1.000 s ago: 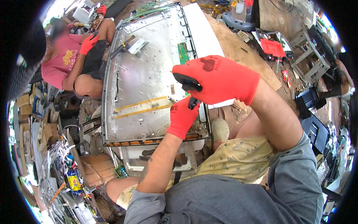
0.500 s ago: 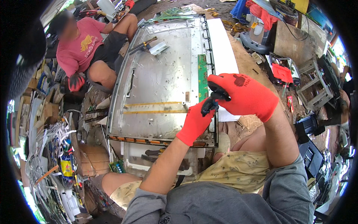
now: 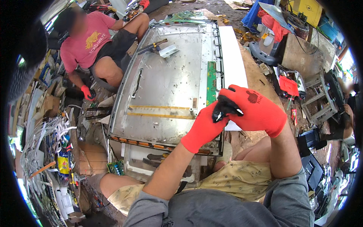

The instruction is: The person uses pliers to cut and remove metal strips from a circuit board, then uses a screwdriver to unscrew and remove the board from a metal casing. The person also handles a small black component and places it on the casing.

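Observation:
Both my hands wear red gloves with black-coated fingers. They meet above the near right corner of a large metal-backed screen panel (image 3: 162, 83). The fingers of my left hand (image 3: 206, 126) are closed and touch those of my right hand (image 3: 255, 109), which are curled inward. Whatever they pinch between them is hidden by the black fingertips; a small pale glint shows there. Just beyond my hands, a narrow green circuit board (image 3: 211, 81) runs along the panel's right side. Long-handled cutters (image 3: 153, 46) lie on the panel's far left part beside a bent silver bracket (image 3: 169, 51).
A co-worker in a pink shirt (image 3: 89, 39) sits at the far left, wearing red gloves. A white sheet (image 3: 232, 56) lies right of the panel. Scrap wires (image 3: 41, 147) heap at the left. A red tray (image 3: 288, 86) and a metal frame (image 3: 319, 98) are at the right.
My hands have drawn closer together, the left moving slightly right, and their fingers now overlap. The co-worker's lower gloved hand has shifted. The whole view has moved a little.

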Demonstrator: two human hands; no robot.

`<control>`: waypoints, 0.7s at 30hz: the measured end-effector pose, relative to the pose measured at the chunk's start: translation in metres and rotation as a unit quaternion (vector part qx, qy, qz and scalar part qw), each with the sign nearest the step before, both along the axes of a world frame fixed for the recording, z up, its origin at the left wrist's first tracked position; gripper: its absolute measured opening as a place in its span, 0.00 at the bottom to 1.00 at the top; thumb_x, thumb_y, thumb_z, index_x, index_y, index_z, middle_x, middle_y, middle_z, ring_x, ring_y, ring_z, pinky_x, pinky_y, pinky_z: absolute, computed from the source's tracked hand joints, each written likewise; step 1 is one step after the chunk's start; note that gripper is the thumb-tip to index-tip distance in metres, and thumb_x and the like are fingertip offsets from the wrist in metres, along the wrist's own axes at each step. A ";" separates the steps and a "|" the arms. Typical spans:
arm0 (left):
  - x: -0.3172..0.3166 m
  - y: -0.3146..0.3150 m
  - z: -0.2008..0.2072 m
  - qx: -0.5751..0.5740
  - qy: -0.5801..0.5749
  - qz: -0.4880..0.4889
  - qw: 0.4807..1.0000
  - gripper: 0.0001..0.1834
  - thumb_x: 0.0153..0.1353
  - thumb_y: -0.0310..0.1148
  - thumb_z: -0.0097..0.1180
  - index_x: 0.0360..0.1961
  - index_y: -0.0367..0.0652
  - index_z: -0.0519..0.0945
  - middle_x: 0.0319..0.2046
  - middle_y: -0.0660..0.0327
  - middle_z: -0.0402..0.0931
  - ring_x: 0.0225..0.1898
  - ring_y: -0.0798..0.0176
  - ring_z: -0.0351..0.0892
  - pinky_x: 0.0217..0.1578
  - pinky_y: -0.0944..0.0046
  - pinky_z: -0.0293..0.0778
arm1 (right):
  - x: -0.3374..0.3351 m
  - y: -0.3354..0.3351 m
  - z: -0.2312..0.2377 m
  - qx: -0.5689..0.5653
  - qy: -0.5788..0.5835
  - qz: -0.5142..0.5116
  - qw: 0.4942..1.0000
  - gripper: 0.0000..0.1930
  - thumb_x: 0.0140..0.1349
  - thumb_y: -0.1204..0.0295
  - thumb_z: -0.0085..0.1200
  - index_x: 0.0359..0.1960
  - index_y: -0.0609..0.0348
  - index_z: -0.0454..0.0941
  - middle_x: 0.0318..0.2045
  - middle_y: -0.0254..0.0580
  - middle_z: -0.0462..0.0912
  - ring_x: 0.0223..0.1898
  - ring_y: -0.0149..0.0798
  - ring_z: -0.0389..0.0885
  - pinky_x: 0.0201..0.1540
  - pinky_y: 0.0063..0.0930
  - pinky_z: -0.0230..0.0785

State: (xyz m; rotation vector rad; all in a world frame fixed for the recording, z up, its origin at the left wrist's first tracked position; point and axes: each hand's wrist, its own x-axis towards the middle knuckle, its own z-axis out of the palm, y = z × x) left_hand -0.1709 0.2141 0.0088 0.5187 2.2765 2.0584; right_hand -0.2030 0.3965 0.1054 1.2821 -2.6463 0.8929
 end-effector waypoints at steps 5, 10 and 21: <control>-0.010 0.002 0.014 -0.083 0.085 0.095 0.988 0.17 0.50 0.23 0.67 0.44 0.42 0.83 0.37 0.57 0.86 0.36 0.61 0.86 0.40 0.62 0.79 | 0.008 -0.015 -0.008 0.005 0.064 -0.139 0.988 0.19 0.54 0.67 0.64 0.46 0.53 0.73 0.34 0.46 0.77 0.38 0.54 0.81 0.39 0.43 0.74; -0.021 0.008 0.001 -0.120 0.129 0.141 0.974 0.17 0.51 0.30 0.69 0.44 0.43 0.80 0.34 0.56 0.83 0.37 0.56 0.84 0.39 0.60 0.78 | 0.014 -0.025 -0.013 -0.029 0.049 -0.146 0.988 0.21 0.53 0.68 0.65 0.48 0.53 0.74 0.36 0.47 0.77 0.40 0.53 0.80 0.40 0.44 0.74; -0.030 0.000 0.008 -0.135 0.057 0.087 0.985 0.16 0.51 0.29 0.70 0.41 0.41 0.81 0.35 0.56 0.85 0.36 0.58 0.86 0.38 0.62 0.79 | 0.001 -0.017 -0.013 -0.037 0.045 -0.141 0.988 0.18 0.57 0.67 0.63 0.47 0.56 0.74 0.41 0.49 0.77 0.42 0.55 0.80 0.43 0.45 0.74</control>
